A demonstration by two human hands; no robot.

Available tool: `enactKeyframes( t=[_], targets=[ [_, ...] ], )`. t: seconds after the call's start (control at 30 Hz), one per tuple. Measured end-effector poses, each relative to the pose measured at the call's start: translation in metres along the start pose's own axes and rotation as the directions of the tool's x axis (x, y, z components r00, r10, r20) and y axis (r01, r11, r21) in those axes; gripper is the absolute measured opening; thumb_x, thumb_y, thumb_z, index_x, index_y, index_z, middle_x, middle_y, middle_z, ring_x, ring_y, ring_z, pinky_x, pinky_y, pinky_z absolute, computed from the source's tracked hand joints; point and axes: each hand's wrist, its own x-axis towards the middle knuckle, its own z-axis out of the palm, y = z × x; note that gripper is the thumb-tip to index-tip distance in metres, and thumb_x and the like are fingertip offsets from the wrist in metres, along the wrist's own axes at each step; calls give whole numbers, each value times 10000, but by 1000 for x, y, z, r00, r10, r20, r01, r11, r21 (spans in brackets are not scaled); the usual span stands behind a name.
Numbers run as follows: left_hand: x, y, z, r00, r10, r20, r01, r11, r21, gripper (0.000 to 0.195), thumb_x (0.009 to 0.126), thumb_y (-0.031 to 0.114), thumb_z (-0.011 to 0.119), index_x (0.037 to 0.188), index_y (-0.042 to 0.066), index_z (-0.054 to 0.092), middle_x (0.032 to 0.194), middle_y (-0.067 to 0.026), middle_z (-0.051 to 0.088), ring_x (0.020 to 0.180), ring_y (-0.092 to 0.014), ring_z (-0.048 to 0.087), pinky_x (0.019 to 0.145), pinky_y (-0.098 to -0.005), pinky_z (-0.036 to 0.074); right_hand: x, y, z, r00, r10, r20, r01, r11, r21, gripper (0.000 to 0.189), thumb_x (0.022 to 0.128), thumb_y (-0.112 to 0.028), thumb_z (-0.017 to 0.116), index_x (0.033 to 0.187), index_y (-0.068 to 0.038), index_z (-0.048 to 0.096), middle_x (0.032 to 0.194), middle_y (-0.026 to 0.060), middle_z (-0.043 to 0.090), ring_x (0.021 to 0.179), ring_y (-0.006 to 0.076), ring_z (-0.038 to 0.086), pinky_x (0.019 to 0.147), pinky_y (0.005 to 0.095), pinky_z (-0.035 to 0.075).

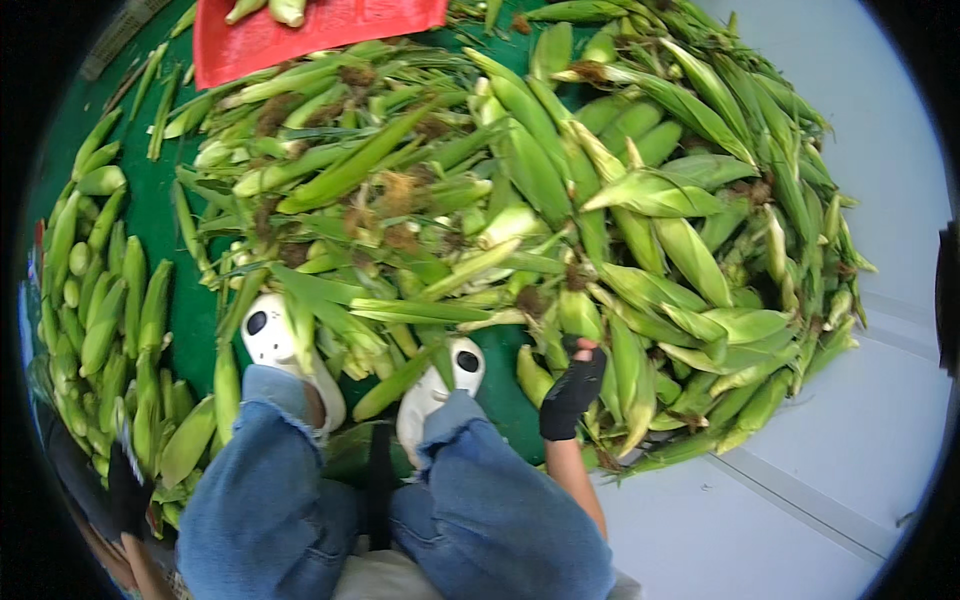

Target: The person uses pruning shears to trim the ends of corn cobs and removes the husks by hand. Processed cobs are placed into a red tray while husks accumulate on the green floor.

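Observation:
My right hand, in a black fingerless glove, grips the near end of an unhusked ear of corn. This ear has brown silk at its far end and lies at the edge of a large heap of corn in husks. At the far left, my left hand wears a black glove and holds a thin, shiny, blade-like tool; blur hides its exact kind. That hand is over the near end of a pile of trimmed green ears.
Loose husks and silk cover the middle of the green floor. A red plastic tray with pale ears stands at the far side. White clogs are on my feet among leaves. Pale panels border the right.

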Motion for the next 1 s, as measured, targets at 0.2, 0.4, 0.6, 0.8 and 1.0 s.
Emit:
enactKeyframes(
  t=[0.2,0.4,0.6,0.8,1.0],
  targets=[
    [-13,29,-22,957,-207,205,149,952,266,846,608,314,733,1309,62,332,1242,-134,491,1088,-323,490,869,-501,369,22,54,-58,936,-248,250,351,712,-608,241,803,-126,590,1017,-19,558,1039,173,558,1006,329,518,895,402,395],
    [125,106,-39,919,317,-234,-344,935,-84,791,555,73,660,1286,15,365,1244,-220,438,1167,-401,405,978,-422,348,152,49,-36,688,-219,692,696,-71,-714,522,680,-179,635,1170,-68,494,1161,149,521,1106,324,451,940,457,340],
    [223,318,-114,632,744,-215,-754,527,-392,830,646,70,659,1358,51,231,1249,-191,450,1015,-346,526,860,-399,443,184,51,-40,680,-142,719,710,-116,-694,411,635,-206,663,1020,-127,544,1014,54,575,897,255,499,742,416,386],
    [245,470,-113,451,785,425,451,210,-867,464,834,245,628,1228,109,426,949,-24,513,825,-112,531,731,-258,445,102,-74,-20,624,-519,585,773,521,-362,492,562,-149,760,999,-71,546,971,122,589,902,327,522,781,415,414],
    [224,516,-106,326,936,134,859,-234,-455,535,828,316,623,1240,38,426,1192,-116,525,1065,-231,539,906,-354,436,-6,-107,68,665,-496,559,600,800,-4,272,692,-168,711,932,-56,651,922,127,628,879,310,584,848,403,441]
  ],
)
